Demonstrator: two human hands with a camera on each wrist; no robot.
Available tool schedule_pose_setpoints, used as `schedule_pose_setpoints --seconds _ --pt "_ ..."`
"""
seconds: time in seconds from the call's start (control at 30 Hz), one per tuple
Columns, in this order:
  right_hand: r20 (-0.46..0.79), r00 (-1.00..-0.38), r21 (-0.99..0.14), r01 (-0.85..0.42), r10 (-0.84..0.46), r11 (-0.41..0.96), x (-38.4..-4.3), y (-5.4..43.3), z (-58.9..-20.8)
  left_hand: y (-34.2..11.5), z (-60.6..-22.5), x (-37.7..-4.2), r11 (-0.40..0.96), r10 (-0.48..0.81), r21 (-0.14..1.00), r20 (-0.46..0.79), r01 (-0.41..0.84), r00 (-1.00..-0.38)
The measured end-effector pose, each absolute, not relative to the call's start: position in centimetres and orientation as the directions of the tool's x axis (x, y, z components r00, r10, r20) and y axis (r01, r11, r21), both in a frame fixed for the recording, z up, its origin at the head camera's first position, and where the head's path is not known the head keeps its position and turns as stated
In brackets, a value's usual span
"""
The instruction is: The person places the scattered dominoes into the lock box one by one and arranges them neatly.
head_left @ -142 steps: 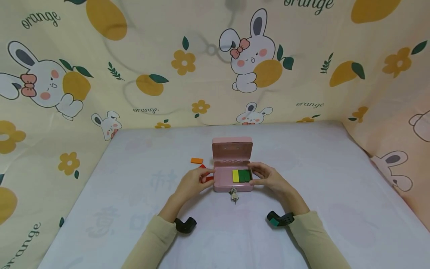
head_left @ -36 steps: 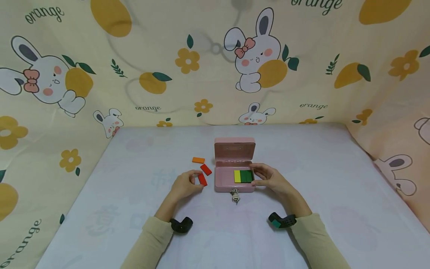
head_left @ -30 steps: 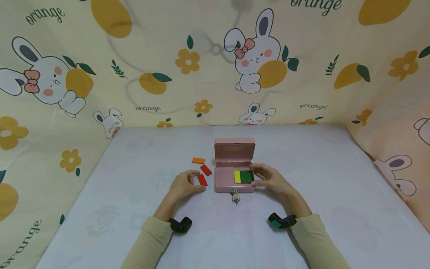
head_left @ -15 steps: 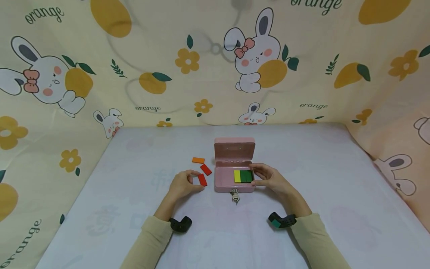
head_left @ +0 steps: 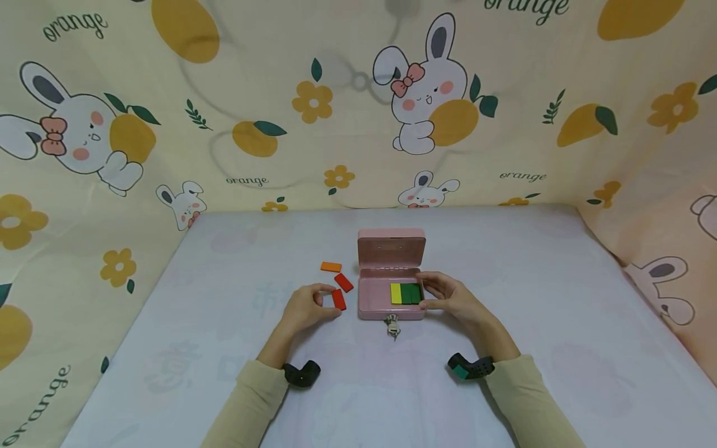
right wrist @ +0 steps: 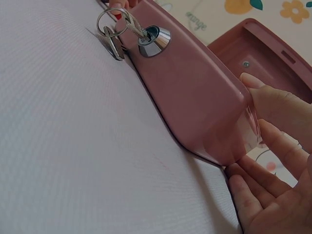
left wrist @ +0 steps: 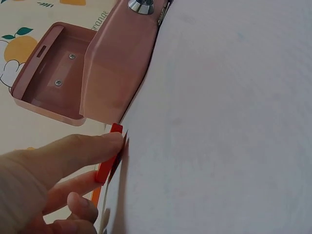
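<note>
A pink metal cash box (head_left: pixel 372 292) stands with its lid raised. Along its right side lie a yellow domino (head_left: pixel 396 294) and green dominoes (head_left: pixel 411 294), edge to edge. Just left of the box, my left hand (head_left: pixel 302 308) pinches a red domino (head_left: pixel 338 300) between thumb and finger; the left wrist view shows this domino (left wrist: pixel 105 168) tilted on its edge. My right hand (head_left: pixel 454 298) grips the box's right wall, and in the right wrist view its thumb (right wrist: pixel 258 85) lies at the rim.
A second red domino (head_left: pixel 343 282) and an orange domino (head_left: pixel 331 267) lie flat behind the pinched one. Keys (head_left: pixel 393 326) hang from the lock (right wrist: pixel 156 41) on the box's front. A patterned cloth backdrop (head_left: pixel 358 155) rises behind the white tabletop (head_left: pixel 358 386).
My left hand has drawn back leftward from the box's left edge, and the front red domino now stands apart from the box. Over the last second that domino shifts slightly right. My right hand stays put.
</note>
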State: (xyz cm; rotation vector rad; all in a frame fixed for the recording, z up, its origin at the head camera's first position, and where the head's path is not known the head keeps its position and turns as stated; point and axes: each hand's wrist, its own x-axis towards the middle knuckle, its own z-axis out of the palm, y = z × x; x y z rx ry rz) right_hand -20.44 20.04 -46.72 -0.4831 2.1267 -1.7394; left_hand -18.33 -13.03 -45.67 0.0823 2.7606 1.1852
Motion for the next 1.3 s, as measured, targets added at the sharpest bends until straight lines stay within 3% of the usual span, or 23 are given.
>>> schedule_pose_setpoints --seconds 1.3 --pt "-0.072 -0.884 -0.979 -0.026 -0.461 0.202 -20.4 20.1 -46.9 -12.0 -42.8 -18.5 0.635 0.15 0.767 -0.009 0.089 -0.989"
